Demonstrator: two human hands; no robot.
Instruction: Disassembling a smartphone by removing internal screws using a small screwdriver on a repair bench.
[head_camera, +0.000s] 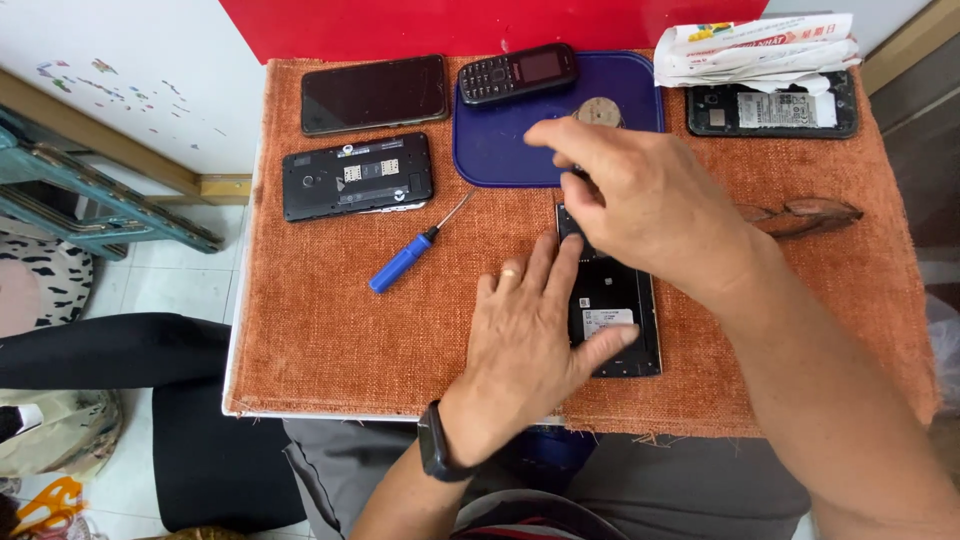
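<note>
The counter (330, 340) has a rough orange cloth on it, and phones lie all over it. Up at the back sits a blue tray (500, 150), with a small button phone (518, 72) leaning on its top edge and a little round disc (598, 110) in it. To the left of the tray lie a black flat phone (375, 92) and, just below it, an open phone with its back off (357, 176). At the far right corner is another open phone (772, 110) with a folded paper (760, 48) on its top edge.

The phone being worked on (615, 320) lies near the front edge, in the middle, with its back off too.

The left hand (530, 340) lies flat and spread open — it grips nothing, it just presses the phone down, with the thumb lying over the lower part. The right hand (640, 195) hangs over the top end of the phone with its fingers bunched together. Its grip looks pinched on something small and dark, but I cannot tell what it is, since the hand hides it.

A blue screwdriver (405, 258) lies to the left of the hands, and no hand touches it.

It looks like the step is taking small bits out of the top of the phone. I think the next move needs a steady, gentle pinch — and the left hand must hold the phone so it does not slide.
</note>
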